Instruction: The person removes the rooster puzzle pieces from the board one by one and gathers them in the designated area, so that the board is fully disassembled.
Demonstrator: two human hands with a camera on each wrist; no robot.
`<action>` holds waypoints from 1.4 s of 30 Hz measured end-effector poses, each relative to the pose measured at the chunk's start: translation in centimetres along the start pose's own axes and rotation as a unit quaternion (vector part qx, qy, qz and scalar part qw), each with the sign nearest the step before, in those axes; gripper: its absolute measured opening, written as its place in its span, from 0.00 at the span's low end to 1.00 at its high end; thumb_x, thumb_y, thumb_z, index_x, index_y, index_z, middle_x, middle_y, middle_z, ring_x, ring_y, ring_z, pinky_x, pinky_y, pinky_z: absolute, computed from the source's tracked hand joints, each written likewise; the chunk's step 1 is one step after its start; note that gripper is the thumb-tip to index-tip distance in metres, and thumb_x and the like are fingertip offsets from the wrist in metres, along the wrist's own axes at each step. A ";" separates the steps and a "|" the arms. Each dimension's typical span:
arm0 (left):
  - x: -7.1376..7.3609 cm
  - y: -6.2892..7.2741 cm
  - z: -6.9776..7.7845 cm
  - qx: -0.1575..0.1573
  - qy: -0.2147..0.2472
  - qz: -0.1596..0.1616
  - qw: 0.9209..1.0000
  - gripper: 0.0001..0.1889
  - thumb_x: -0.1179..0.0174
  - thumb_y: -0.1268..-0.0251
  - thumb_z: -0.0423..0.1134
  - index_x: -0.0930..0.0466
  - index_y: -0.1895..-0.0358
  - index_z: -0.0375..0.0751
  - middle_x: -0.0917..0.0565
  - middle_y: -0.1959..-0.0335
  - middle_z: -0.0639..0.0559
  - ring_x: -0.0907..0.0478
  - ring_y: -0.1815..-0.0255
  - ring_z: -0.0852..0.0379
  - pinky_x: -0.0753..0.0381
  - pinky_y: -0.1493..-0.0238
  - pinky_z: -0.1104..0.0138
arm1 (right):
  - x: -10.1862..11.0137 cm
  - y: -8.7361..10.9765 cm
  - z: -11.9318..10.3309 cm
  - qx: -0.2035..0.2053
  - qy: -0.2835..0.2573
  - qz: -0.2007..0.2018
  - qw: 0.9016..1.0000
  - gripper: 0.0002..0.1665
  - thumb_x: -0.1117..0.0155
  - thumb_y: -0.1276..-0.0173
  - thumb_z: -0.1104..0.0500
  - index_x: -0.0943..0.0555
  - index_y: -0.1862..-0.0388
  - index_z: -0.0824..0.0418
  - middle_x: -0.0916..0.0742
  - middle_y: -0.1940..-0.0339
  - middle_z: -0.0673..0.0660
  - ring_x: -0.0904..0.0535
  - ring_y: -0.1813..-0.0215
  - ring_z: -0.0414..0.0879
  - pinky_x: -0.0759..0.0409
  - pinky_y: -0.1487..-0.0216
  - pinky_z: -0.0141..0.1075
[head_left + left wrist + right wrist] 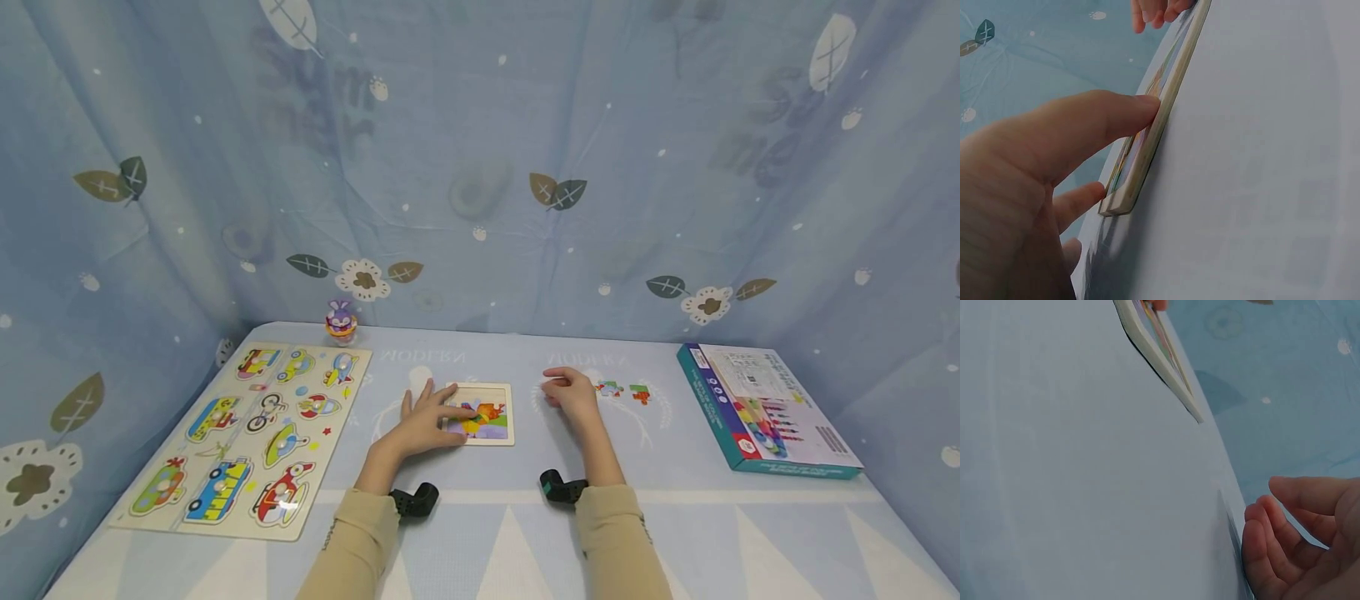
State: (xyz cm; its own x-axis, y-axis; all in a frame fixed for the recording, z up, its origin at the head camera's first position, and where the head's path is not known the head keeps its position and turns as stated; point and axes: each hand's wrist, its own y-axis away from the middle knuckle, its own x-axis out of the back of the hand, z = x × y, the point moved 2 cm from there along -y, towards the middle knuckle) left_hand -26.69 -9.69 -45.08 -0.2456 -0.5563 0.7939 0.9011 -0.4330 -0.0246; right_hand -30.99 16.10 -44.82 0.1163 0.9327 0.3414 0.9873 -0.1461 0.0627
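Observation:
My left hand [423,423] lies over the left part of a small wooden jigsaw puzzle [495,440], fingers spread. In the left wrist view its thumb [1144,109] rests on the near rim of the frame, and another finger touches by the corner. The colourful picture is partly hidden under this hand. To the right of the puzzle, my right hand [576,398] hovers or rests by the table, apart from the frame. Its fingers [1259,547] are loosely curled with nothing visible between them. Just beyond it lie two loose puzzle pieces [609,388] [641,394].
A large peg puzzle board [247,433] with vehicle pictures covers the left of the table. Behind it stands a purple bunny figure [341,321]. On the right lies a teal-edged box [772,408]. A blue patterned curtain [480,167] hangs along the back.

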 end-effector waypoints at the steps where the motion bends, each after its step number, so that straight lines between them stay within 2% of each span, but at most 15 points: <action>1: 0.0 0.0 0.0 0.000 0.000 0.000 1.000 0.20 0.35 0.48 0.46 0.19 0.48 0.55 0.41 0.29 0.44 0.66 0.27 0.35 0.75 0.37 0.37 | -0.2 0.1 -0.1 0.001 0.007 -0.007 1.000 0.16 0.39 0.40 0.66 0.21 0.52 0.68 0.18 0.66 0.60 0.21 0.71 0.42 0.23 0.70 0.30; 7: -0.2 0.0 0.0 -0.001 -0.002 0.000 1.000 0.21 0.34 0.49 0.46 0.19 0.48 0.55 0.41 0.30 0.43 0.65 0.28 0.33 0.74 0.37 0.37 | -1.4 0.6 -0.5 0.011 0.016 -0.041 0.999 0.16 0.39 0.41 0.67 0.21 0.53 0.68 0.17 0.65 0.60 0.22 0.71 0.43 0.24 0.70 0.30; 17: -0.2 0.1 0.0 0.002 0.005 0.000 1.000 0.21 0.34 0.49 0.45 0.19 0.48 0.54 0.43 0.28 0.46 0.67 0.27 0.35 0.75 0.37 0.37 | -2.6 1.2 -1.2 0.009 0.044 -0.065 0.997 0.14 0.37 0.41 0.65 0.19 0.55 0.65 0.17 0.65 0.59 0.23 0.71 0.44 0.23 0.68 0.32; 25: -0.2 0.0 -0.2 0.000 -0.001 -0.004 1.000 0.21 0.35 0.48 0.45 0.19 0.47 0.55 0.38 0.30 0.48 0.67 0.27 0.36 0.76 0.38 0.37 | -3.2 1.1 -1.3 0.045 0.079 -0.097 0.991 0.11 0.34 0.43 0.64 0.18 0.60 0.62 0.16 0.66 0.55 0.25 0.67 0.45 0.26 0.68 0.32; 34: -0.2 -0.1 -0.3 -0.003 0.007 -0.004 1.000 0.20 0.36 0.47 0.45 0.19 0.48 0.56 0.39 0.30 0.48 0.68 0.27 0.35 0.78 0.38 0.38 | -3.8 1.3 -1.6 0.077 0.138 -0.157 0.975 0.13 0.28 0.50 0.64 0.16 0.63 0.59 0.19 0.69 0.53 0.26 0.66 0.45 0.28 0.66 0.35; 42: -0.3 -0.2 -0.3 -0.003 0.009 -0.003 1.000 0.19 0.36 0.48 0.46 0.19 0.49 0.56 0.38 0.30 0.48 0.68 0.27 0.35 0.78 0.37 0.38 | -4.1 1.3 -1.3 0.106 0.200 -0.181 0.957 0.13 0.26 0.53 0.63 0.15 0.65 0.57 0.22 0.68 0.53 0.30 0.64 0.46 0.31 0.65 0.36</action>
State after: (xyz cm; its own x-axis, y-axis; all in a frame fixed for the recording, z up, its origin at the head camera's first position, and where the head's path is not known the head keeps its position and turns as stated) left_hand -26.93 -9.69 -45.49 -0.2567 -0.5663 0.7832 0.8978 -0.4397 -0.0236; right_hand -30.37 11.63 -44.95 -0.2464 0.7032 0.6669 0.9599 0.2722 0.0677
